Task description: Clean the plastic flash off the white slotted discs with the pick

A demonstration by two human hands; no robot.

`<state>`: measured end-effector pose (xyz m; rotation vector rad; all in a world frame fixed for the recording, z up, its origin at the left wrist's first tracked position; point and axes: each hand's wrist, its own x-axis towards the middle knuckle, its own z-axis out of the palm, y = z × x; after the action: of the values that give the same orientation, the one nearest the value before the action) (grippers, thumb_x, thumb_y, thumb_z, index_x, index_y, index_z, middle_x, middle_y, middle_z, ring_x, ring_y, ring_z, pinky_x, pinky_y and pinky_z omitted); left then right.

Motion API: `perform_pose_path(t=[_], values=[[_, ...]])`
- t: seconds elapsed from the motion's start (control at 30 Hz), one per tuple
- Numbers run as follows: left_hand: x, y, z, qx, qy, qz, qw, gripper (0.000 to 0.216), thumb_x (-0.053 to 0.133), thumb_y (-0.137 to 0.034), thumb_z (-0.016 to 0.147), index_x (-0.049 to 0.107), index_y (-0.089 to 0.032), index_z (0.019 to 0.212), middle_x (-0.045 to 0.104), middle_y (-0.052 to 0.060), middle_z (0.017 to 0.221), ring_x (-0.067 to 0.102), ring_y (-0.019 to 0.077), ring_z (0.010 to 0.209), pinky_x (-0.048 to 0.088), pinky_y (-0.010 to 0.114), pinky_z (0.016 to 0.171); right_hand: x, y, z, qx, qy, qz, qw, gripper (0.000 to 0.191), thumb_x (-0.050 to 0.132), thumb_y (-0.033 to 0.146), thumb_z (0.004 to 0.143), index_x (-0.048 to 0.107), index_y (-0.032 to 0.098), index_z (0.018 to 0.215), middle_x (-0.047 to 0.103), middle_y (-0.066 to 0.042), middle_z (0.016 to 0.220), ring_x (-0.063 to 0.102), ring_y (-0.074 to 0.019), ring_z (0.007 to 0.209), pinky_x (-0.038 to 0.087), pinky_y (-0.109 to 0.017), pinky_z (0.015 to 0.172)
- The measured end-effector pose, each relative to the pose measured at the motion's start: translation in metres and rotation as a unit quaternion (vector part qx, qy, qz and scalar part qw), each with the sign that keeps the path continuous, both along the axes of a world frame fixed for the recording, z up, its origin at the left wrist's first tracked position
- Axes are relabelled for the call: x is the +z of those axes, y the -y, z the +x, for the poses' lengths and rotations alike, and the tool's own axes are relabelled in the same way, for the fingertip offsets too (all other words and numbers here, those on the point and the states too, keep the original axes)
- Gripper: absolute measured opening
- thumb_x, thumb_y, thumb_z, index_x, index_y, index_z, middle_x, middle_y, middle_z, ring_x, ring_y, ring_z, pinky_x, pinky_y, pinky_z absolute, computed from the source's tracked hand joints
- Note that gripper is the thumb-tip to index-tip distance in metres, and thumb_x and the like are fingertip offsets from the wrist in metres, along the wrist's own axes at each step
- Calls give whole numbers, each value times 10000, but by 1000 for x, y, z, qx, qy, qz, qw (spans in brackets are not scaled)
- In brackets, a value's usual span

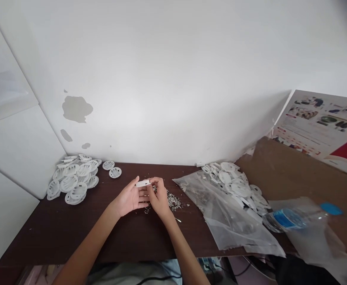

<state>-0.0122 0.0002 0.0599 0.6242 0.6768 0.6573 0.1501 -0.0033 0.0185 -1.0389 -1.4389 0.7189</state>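
Note:
Seen nearly edge-on, a white plastic disc is held up above the dark tabletop. My left hand grips its left end with the thumb, the other fingers stretched beneath it. At the disc's right end, the thumb and bent forefinger of my right hand pinch its edge; whether a small part is also between these fingertips is hidden. Under and beside my right hand lies a heap of small metal pieces, partly covered by the hand. A thin light-coloured strip lies by my right wrist.
Slotted white discs are piled at the left against the wall. More white discs lie at the right, partly beneath a clear plastic bag. A water bottle lies beside brown cardboard and a printed sheet.

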Motion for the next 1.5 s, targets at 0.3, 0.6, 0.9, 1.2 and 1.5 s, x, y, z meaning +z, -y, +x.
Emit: perform_pose_path(t=[0.3,0.6,0.9,1.2,1.5], values=[[7,34,1,157,-57,42,985,348,814,-354,841,778,-162,1129,751,132,1214,689,245,1121,544,275,884,0,60,56,-79,313,105,940,330,611,264,1005,551,241,1329,640,-143,1333,569,-314,1286,495,-535,1083],[-26,33,13,245,-141,119,952,548,890,-494,713,761,-163,1130,760,131,1166,699,269,1074,574,328,889,-41,110,80,-169,446,-50,877,181,499,213,1034,657,230,1119,697,-123,1068,621,-295,974,486,-413,800],[-39,41,9,258,-212,155,930,560,859,-511,723,715,-172,1145,749,115,1114,694,249,998,572,312,799,-33,94,68,-87,373,-78,920,253,371,140,1048,618,194,1043,727,-94,919,659,-239,771,468,-390,809],[-44,54,-14,266,-267,186,907,533,848,-484,716,669,-187,1122,717,78,1028,663,220,897,553,279,659,0,109,41,74,-205,-211,953,589,583,524,1008,454,323,1547,731,-45,1038,754,-235,839,542,-474,981],[-48,54,-15,255,-258,209,908,505,850,-475,718,637,-199,1084,695,29,919,642,176,798,535,263,671,25,110,5,197,-222,-285,911,314,577,525,974,639,246,1104,456,61,650,368,-126,500,386,-285,559]])
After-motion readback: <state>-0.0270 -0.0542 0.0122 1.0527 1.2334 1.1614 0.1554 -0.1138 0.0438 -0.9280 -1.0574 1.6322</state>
